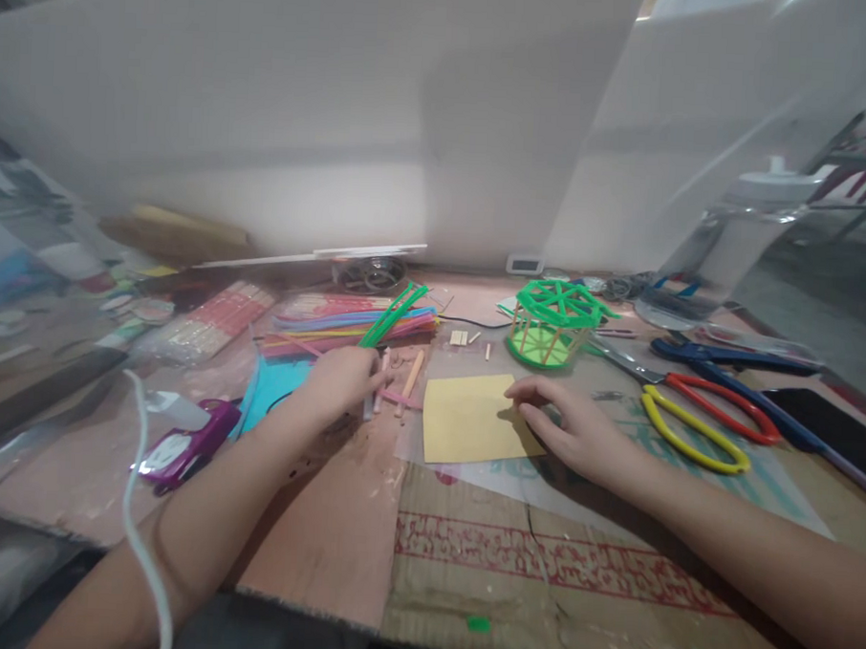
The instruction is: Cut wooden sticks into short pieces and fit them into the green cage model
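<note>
My left hand (344,383) is over the craft pieces left of centre. Its fingers are bent down and close together, and whatever is at their tips is hidden. Right beside it are a pale pink stick (382,380), an orange stick (410,381) and green pipe cleaners (394,315). My right hand (568,421) hovers at the right edge of a yellow sheet (472,417), thumb and fingers apart with nothing between them. Behind the sheet stands a green round cage-like model (548,320) with thin wooden posts. Short wooden pieces (459,338) lie left of the model.
A purple glue gun (191,443) with a white cord (136,474) lies at left, the cord passing over my left forearm. Scissors (694,408) with red and yellow handles, blue-handled pliers (746,376), a phone (830,423) and a clear bottle (723,246) are at right.
</note>
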A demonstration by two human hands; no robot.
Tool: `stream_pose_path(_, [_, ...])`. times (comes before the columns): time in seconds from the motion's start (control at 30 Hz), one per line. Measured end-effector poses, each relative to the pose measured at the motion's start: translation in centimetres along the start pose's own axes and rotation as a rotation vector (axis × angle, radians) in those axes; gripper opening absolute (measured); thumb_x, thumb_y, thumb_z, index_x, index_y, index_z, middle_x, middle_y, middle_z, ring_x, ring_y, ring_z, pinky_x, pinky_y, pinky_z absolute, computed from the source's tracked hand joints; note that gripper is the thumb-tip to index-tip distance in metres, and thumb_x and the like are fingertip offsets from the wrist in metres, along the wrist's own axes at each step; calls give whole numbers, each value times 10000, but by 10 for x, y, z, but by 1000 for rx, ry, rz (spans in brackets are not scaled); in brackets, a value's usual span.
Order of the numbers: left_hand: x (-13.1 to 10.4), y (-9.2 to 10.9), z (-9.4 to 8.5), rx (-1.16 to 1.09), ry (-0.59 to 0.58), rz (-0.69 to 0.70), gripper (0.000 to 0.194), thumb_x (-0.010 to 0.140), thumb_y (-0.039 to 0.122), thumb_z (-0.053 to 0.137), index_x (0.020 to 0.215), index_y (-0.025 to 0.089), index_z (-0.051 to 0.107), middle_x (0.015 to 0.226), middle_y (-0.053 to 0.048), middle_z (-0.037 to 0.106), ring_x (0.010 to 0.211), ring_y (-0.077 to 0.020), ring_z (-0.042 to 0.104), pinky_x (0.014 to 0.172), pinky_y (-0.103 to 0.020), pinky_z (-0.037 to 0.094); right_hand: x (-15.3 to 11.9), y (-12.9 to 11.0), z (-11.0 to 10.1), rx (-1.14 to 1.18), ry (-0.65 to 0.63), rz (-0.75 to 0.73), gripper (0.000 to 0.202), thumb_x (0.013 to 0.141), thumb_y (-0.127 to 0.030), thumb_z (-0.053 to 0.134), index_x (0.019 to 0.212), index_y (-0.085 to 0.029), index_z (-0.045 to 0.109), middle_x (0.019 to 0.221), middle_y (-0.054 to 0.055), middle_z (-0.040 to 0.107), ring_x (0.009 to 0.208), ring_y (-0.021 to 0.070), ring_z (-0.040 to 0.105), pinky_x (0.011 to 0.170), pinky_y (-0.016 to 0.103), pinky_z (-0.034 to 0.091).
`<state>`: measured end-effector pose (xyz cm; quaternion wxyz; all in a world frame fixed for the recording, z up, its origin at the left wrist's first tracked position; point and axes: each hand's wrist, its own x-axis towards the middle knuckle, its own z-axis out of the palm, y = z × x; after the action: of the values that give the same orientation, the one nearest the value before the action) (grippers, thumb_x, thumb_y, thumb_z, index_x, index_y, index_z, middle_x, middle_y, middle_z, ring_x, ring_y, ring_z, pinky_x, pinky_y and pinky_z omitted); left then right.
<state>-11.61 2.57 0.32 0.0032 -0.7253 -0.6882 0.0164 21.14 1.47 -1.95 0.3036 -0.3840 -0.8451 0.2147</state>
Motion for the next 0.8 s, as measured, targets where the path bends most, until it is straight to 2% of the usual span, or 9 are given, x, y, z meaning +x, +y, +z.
stream_pose_path(0.1, [-2,5,2,1,-82,-13,399,845,519,495,701,213,706,775,-123,740,770,-302,691,634,-328,427,-1,2,0,6,13,9,208,936,-252,462,1025,-184,638,978,95,737,896,229,704,778,345,562])
stream_pose_path(0.23, [-6,11,-3,-36,-117,-38,293,784,433,540,687,222,719,727,-95,733,703,-274,679,608,-311,413,-1,3,1,15,13,11,211,931,-247,465,1026,-179,641,962,92,735,871,222,697,763,339,558])
stream_pose_path(0.4, [-11,22,-14,-137,13,-28,424,915,507,392,937,243,722,911,-53,771,809,-238,698,612,-279,404,0,2,0,24,12,8,216,930,-235,453,1018,-170,640,944,94,732,849,214,689,759,335,551])
stream_pose_path(0.53, [-10,20,-14,-159,65,-27,505,948,586,342,957,233,704,913,-57,773,820,-241,707,634,-282,422,0,1,-1,20,4,19,211,929,-231,459,1014,-172,643,968,99,734,871,221,688,774,349,548])
stream_pose_path(0.63, [-7,14,-8,-122,85,-38,446,958,524,379,1011,209,690,906,-86,771,826,-258,707,640,-292,421,-1,1,-1,23,2,16,203,929,-226,466,1009,-176,646,975,97,732,878,221,688,781,350,545])
stream_pose_path(0.73, [-7,18,-4,-85,121,-1,364,953,422,415,1079,188,663,1002,-113,758,911,-268,693,690,-303,434,0,0,-1,38,11,16,200,922,-221,471,1004,-184,650,964,90,733,872,222,689,770,346,547])
stream_pose_path(0.8, [-9,25,-1,-77,108,55,337,939,415,433,970,200,691,981,-102,756,898,-258,687,703,-304,439,0,0,-1,45,8,22,199,919,-218,471,997,-183,650,954,90,734,863,221,689,764,345,547])
